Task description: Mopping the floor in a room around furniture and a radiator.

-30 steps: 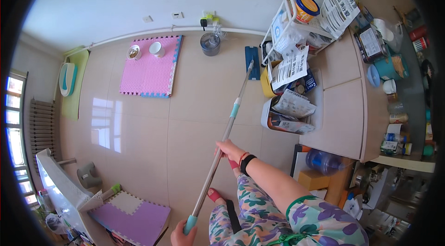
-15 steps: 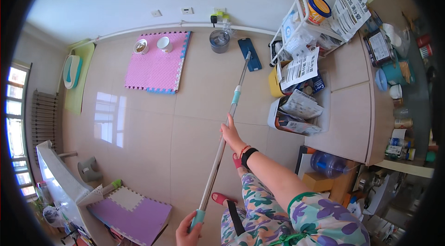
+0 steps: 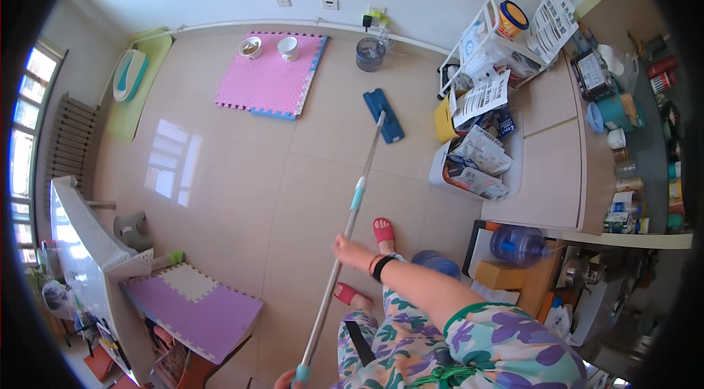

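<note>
midway up the mop pole [image 3: 345, 231] the right hand [image 3: 343, 247] is wrapped round it; the left hand [image 3: 284, 382], at the bottom edge, closes on the teal end grip. out from there the pole runs to the blue mop head [image 3: 383, 115], flat on the tile floor [image 3: 242, 162] near the pink mat [image 3: 270, 75]. mid-stroke, i'd say; next calls for a steady pull back.

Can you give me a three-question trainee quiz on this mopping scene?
1. True or false: the mop head rests on the pink foam mat.
2. Which hand grips the mop pole mid-shaft? A) left B) right
3. How many small bowls stand on the pink foam mat?

Key: 1 false, it lies on the bare tile floor; 2 B, the right hand, while the left hand holds the pole's end; 3 two.
</note>
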`<state>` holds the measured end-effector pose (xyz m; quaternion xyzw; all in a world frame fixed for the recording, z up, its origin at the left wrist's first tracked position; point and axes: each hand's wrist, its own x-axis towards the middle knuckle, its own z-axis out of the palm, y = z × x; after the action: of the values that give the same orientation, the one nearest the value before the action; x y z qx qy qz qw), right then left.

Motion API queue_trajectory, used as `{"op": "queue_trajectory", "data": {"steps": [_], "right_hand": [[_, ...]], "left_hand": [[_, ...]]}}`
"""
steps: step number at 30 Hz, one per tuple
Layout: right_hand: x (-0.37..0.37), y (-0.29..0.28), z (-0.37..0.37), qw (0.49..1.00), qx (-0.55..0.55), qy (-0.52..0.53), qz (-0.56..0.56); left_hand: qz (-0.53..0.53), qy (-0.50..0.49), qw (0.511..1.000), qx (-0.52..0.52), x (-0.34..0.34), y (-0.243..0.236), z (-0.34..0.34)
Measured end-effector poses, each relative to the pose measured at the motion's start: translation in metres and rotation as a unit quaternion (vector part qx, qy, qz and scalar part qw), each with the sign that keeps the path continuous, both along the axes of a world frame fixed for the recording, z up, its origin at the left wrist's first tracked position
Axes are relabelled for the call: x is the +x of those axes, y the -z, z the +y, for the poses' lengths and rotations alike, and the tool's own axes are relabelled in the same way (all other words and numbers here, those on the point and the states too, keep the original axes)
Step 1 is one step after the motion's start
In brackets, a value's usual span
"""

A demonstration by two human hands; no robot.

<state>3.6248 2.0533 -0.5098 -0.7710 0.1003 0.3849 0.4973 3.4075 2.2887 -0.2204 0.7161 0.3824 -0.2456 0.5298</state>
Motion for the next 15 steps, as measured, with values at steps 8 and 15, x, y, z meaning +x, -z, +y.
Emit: {"op": "queue_trajectory", "data": {"steps": [8,15], "right_hand": [[-0.119,-0.059,0.144,0.965,0.177,-0.161,0.105],[-0.048,-0.043,0.136,0.976,0.196,0.082,0.054]], "left_hand": [[0.026,0.164,0.937,0.308,-0.154,-0.065,0.142],[-0.081,0.267,0.859,0.429,-0.011,-0.075,0.105]]}}
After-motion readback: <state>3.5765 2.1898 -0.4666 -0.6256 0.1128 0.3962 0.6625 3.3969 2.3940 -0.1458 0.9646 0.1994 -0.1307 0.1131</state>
